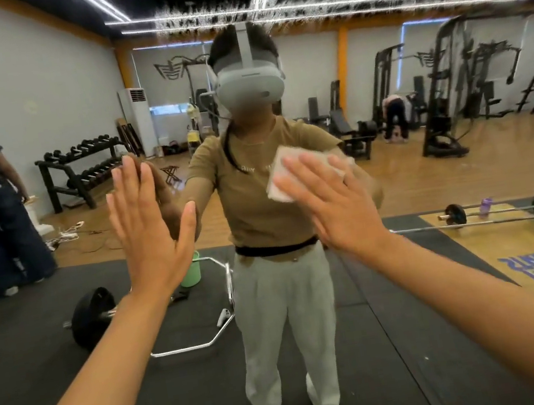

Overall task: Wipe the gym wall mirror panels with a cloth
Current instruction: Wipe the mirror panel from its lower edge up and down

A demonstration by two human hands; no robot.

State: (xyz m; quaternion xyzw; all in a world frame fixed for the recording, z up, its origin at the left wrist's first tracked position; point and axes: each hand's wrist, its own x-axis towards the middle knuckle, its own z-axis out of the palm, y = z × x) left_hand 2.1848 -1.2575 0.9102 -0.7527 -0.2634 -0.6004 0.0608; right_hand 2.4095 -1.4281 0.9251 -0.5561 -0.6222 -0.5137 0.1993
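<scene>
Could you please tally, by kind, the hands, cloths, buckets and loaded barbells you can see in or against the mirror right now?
Hands pressed on the mirror: 2, left hand and right hand
Cloths: 1, white cloth under the right hand
Buckets: 1, green bucket, reflected
Loaded barbells: 1, barbell, reflected at right
Total: 5

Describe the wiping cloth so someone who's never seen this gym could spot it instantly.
Find the big wall mirror reflecting the gym. At chest height, the right hand presses flat on the glass. The cloth is the folded white pad under those fingers; the left hand is bare.
</scene>
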